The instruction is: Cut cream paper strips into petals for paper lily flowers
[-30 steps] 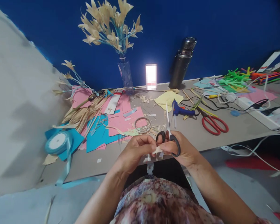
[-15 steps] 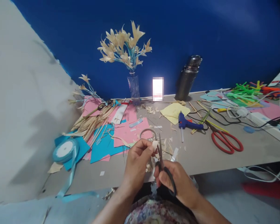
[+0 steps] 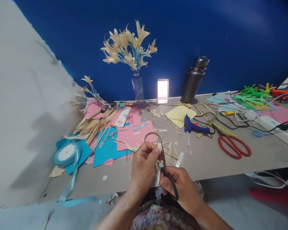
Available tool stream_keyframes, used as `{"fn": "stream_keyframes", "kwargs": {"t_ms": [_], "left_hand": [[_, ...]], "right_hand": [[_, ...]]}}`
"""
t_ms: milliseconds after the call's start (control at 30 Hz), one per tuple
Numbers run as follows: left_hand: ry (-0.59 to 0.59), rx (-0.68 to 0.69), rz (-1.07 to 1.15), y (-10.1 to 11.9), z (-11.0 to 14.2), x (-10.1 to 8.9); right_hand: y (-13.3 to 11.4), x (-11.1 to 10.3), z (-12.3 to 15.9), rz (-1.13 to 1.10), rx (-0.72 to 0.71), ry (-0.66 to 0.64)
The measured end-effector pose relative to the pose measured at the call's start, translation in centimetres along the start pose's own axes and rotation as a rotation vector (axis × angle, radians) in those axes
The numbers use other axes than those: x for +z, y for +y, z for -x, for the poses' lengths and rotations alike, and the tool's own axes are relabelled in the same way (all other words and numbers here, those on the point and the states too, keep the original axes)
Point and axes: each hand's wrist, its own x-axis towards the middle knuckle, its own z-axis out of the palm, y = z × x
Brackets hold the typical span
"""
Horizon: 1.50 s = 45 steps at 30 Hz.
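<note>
My left hand (image 3: 144, 161) pinches a small pale strip (image 3: 159, 147) between thumb and fingertips; whether it is husk or paper I cannot tell. Black-handled scissors (image 3: 165, 164) are held in my right hand (image 3: 179, 182), fingers around the handles. Their blades, now together, point up and lie against the strip's right side. Behind my fingertips curves a thin grey loop (image 3: 151, 133), partly hidden. Pale scraps (image 3: 170, 151) litter the table beyond my hands.
A blue glue gun (image 3: 194, 126) and red-handled scissors (image 3: 234, 145) lie to the right. Blue ribbon on a spool (image 3: 67, 154) lies left, near dried husks (image 3: 93, 127) and pink paper (image 3: 132, 137). A bottle (image 3: 138, 91) of husk flowers and a dark flask (image 3: 194, 80) stand behind.
The scissors' blades have come together at the pale strip. My right hand has shifted slightly; the left still pinches the strip.
</note>
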Motion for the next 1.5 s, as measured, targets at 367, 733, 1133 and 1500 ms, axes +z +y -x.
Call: {"fn": "stream_keyframes", "kwargs": {"t_ms": [367, 733, 1133, 1500], "left_hand": [[-0.048, -0.001, 0.014, -0.2, -0.5, -1.0], [-0.327, -0.087, -0.014, 0.4, -0.8, -2.7], [-0.518, -0.215, 0.149, -0.6, -0.6, -2.6], [-0.287, -0.187, 0.464, -2.3, 1.5, 0.8]], "right_hand": [[0.2, 0.3, -0.1, -0.064, 0.069, 0.007], [0.0, -1.7, -0.6, -0.105, -0.007, 0.191], [-2.5, -2.5, -1.1, 0.016, -0.135, 0.3], [-0.4, -0.6, -1.9, -0.237, -0.206, 0.573]]}}
